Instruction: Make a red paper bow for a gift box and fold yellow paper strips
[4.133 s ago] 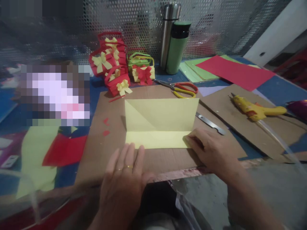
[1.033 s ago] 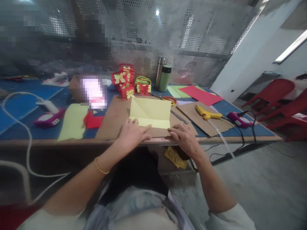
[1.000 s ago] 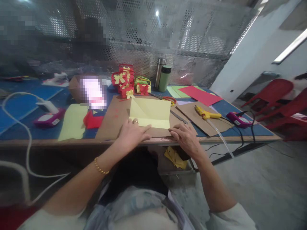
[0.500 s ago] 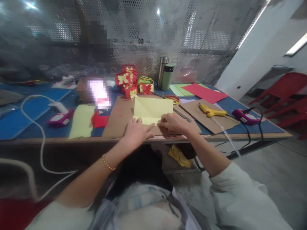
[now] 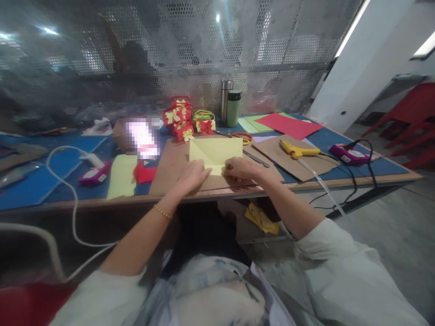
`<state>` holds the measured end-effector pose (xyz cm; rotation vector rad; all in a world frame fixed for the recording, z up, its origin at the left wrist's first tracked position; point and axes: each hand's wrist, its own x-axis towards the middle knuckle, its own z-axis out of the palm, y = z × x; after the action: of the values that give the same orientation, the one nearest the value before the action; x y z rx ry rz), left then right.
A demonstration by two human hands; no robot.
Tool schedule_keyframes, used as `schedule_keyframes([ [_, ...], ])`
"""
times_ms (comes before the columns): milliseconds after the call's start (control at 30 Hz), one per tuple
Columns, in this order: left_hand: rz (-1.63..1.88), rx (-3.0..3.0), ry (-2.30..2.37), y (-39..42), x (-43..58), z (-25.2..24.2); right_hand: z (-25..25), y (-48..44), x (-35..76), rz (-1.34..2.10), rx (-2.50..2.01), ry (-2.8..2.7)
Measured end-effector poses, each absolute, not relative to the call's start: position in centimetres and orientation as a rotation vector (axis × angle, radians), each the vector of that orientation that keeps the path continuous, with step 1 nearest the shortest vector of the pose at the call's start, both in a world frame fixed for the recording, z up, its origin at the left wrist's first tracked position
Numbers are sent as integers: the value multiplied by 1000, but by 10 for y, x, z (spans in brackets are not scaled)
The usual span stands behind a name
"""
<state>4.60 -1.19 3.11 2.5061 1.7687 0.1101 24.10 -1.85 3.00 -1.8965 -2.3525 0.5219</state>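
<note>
A pale yellow sheet of paper (image 5: 217,149) lies on a brown cardboard sheet (image 5: 168,170), its near edge folded up into a strip. My left hand (image 5: 194,175) grips the left end of that strip, thumb pointing inward. At the right end, my right hand (image 5: 242,168) has its fingers curled and closed on the paper. Both hands partly hide the fold's ends. Just beyond my right hand lie a dark flat metal blade-like tool (image 5: 256,158) and scissors with red and yellow handles (image 5: 242,136).
Small red paper boxes with bows (image 5: 178,117) and two bottles (image 5: 233,108) stand at the back. To the right are a yellow glue gun (image 5: 299,150) on cardboard, a purple power device (image 5: 350,155) and a red sheet (image 5: 288,125). A blurred lit phone (image 5: 142,138) stands left.
My left hand has shifted from lying flat along the near edge to gripping the left end of the folded strip. My right hand stays at the right end. The view has tilted slightly.
</note>
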Motion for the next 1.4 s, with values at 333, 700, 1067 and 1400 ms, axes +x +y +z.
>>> schedule_keyframes([
  [333,-54,2464,1762,-5,59,29,21,-14,244,476,-1879,-2369],
  [700,27,2416,1610,-5,46,38,23,-16,241,410,-1916,-2364],
  [1067,65,2340,1563,8,20,38,29,-23,238,472,-1932,-2322],
  [1400,54,2379,1577,19,-8,38,27,-21,240,440,-1939,-2355],
])
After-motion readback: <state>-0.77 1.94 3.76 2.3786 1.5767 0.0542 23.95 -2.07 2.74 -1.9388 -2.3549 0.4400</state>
